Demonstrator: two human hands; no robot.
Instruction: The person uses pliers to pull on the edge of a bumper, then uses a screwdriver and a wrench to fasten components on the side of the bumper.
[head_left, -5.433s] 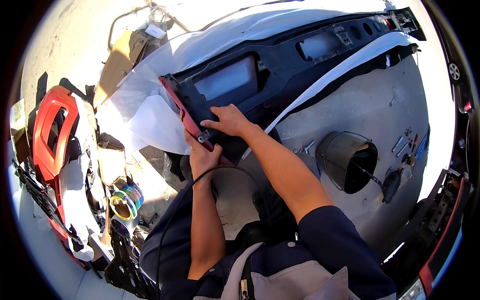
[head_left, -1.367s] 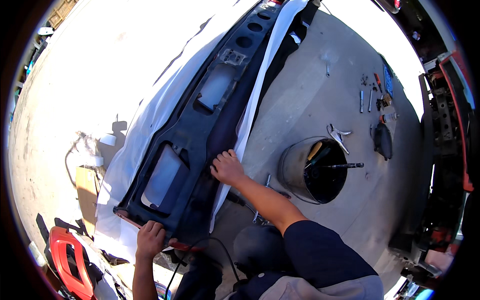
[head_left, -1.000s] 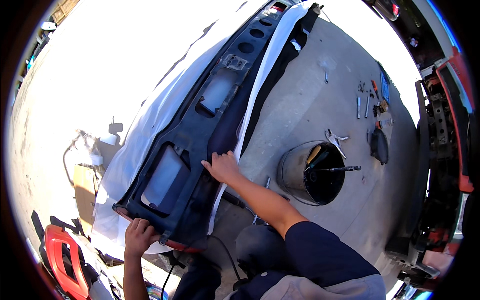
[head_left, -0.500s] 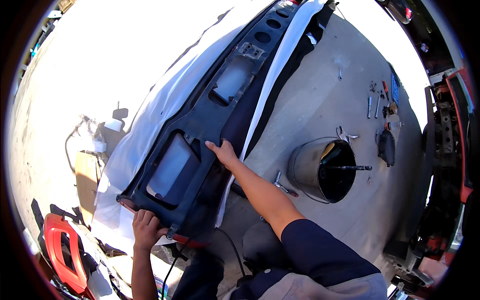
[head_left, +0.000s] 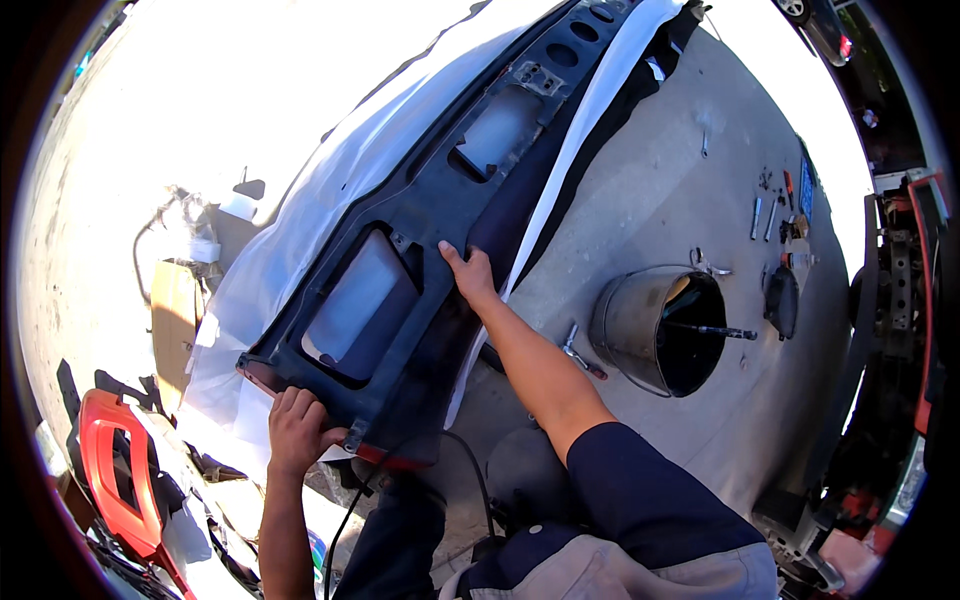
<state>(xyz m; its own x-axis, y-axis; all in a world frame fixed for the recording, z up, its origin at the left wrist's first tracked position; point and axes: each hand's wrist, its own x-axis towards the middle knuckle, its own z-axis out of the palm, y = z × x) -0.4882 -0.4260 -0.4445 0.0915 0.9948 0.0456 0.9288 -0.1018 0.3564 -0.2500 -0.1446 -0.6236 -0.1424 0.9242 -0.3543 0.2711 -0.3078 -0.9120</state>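
A long dark car body panel (head_left: pixel 400 225) slants from near my lap up to the far middle. It has two large rounded openings and several round holes. My left hand (head_left: pixel 297 430) is closed over its near end, with the knuckles up and the thumb toward a small metal tab at the corner. Partway along the right edge my right hand (head_left: pixel 470 275) grips the panel, thumb lying on top; its fingers are mostly hidden. White sheeting (head_left: pixel 275 265) spreads beneath the panel, and a white strip (head_left: pixel 545 195) runs along its right side.
A dark bucket (head_left: pixel 628 325) with a bar across its mouth lies right of the panel, a ratchet (head_left: pixel 580 355) beside it. Pliers (head_left: pixel 710 264) and several hand tools are farther right. At left are a red plastic part (head_left: pixel 97 470) and cardboard (head_left: pixel 172 325). A black cable (head_left: pixel 470 475) passes near my legs.
The whole view has shifted a little, so the panel, bucket and tools appear slightly farther right. Both hands keep their places on the panel.
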